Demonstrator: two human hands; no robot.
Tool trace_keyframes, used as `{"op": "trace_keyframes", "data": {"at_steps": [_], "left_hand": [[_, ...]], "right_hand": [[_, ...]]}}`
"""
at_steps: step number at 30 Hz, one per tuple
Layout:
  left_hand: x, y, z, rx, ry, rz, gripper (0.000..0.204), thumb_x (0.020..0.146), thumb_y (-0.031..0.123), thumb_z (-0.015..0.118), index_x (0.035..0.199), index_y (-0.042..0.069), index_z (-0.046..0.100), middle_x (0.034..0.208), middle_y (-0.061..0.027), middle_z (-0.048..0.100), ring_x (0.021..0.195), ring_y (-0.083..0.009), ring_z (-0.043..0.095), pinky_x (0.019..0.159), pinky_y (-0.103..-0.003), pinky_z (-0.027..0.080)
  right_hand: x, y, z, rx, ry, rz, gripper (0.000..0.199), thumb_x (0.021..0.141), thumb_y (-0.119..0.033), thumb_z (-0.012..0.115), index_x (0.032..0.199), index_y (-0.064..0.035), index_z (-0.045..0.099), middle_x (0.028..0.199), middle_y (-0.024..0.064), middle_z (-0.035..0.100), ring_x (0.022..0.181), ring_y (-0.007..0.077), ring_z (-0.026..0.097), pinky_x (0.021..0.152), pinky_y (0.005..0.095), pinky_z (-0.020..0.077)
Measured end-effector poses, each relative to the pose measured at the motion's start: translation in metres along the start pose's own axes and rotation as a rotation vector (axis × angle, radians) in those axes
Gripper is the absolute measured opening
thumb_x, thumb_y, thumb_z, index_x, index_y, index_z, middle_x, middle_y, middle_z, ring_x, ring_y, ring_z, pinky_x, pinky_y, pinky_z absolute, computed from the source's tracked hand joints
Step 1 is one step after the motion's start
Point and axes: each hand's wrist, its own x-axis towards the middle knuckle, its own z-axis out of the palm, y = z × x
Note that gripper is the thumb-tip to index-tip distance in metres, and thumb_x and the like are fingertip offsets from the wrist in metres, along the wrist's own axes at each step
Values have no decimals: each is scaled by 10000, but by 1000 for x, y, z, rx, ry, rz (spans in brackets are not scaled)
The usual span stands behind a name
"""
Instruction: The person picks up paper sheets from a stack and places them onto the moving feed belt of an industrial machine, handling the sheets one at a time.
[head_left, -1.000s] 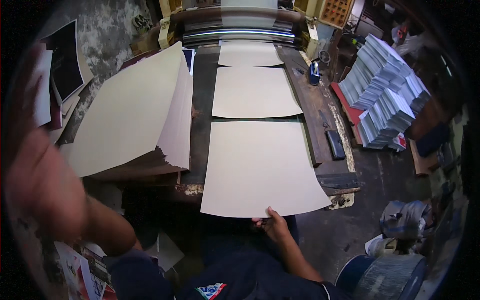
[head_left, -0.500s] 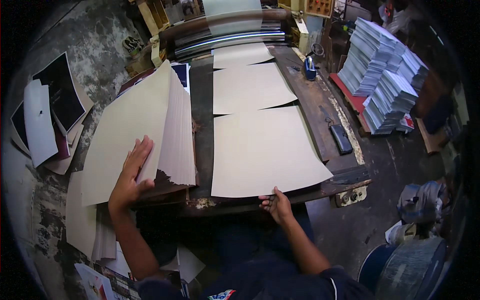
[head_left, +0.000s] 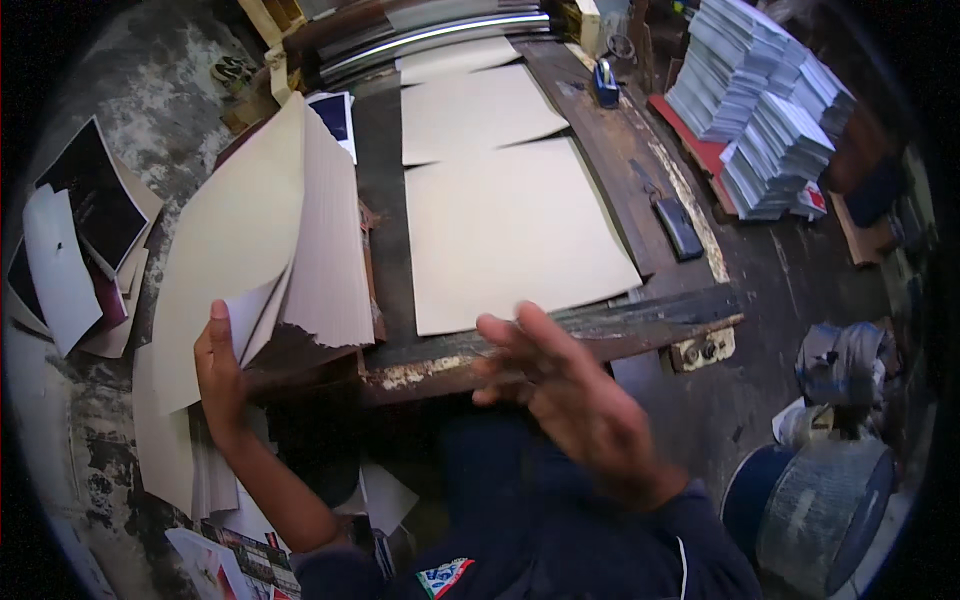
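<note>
A tall stack of cream sheets of card (head_left: 225, 220) leans at the left of the bench, its near corner ragged. My left hand (head_left: 219, 375) pinches the near edge of the top sheets, thumb on top, bending them so that a pale underside shows. Over the front edge of the bench my right hand (head_left: 570, 400) is raised with fingers spread, somewhat blurred, and holds nothing. Beyond it a large cream sheet (head_left: 520, 240) lies flat. More cream sheets (head_left: 480, 115) follow in a line, the farthest reaching toward shiny metal rollers (head_left: 435, 45).
A dark case (head_left: 678, 228) and a blue tape dispenser (head_left: 604, 85) sit along the bench's right side. Stacks of white paper (head_left: 770, 130) stand on a red board at the right. A blue drum (head_left: 820, 510) is at lower right; loose printed sheets (head_left: 75, 260) lie at far left.
My right hand has let go of the large sheet's near edge and risen. My left hand has gone from lying on the stack to gripping its near edge. The sheets sit slightly nearer the rollers.
</note>
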Motion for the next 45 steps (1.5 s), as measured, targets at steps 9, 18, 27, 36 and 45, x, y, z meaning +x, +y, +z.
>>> {"op": "trace_keyframes", "data": {"at_steps": [9,18,27,36,45], "left_hand": [[-19,11,34,211,195,-64,468,948,389,578,969,-76,628,832,-56,604,772,-139,503,762,-270,432],[-12,-4,11,-51,683,11,566,931,396,595,1177,-113,560,1186,-183,589,1045,-243,569,995,-345,391],[-40,40,41,159,-152,895,498,844,606,480,854,187,748,873,-24,731,1134,-366,593,1124,-573,109],[-50,58,41,473,-142,783,608,645,707,627,937,185,736,1211,-53,640,1330,-345,409,1116,-631,17],[-9,20,5,29,-191,348,514,741,316,786,1134,15,648,1178,-161,643,1240,-312,512,1058,-394,368]], "right_hand": [[-2,-78,52,-12,-524,-244,821,909,-619,389,1449,-12,271,1428,204,390,1214,283,478,989,429,399],[23,-31,-14,-41,-215,34,801,920,-619,342,1407,16,367,1384,215,459,1188,262,512,984,408,410],[37,18,-82,-7,121,221,719,895,-489,528,1386,16,385,1247,180,556,1096,220,557,929,372,461],[-1,64,-121,45,461,474,312,904,-242,599,1083,10,558,948,104,617,784,176,600,661,286,467],[-91,149,-142,-17,511,714,389,981,-301,467,1191,26,490,997,158,640,837,215,641,716,320,492]]}}
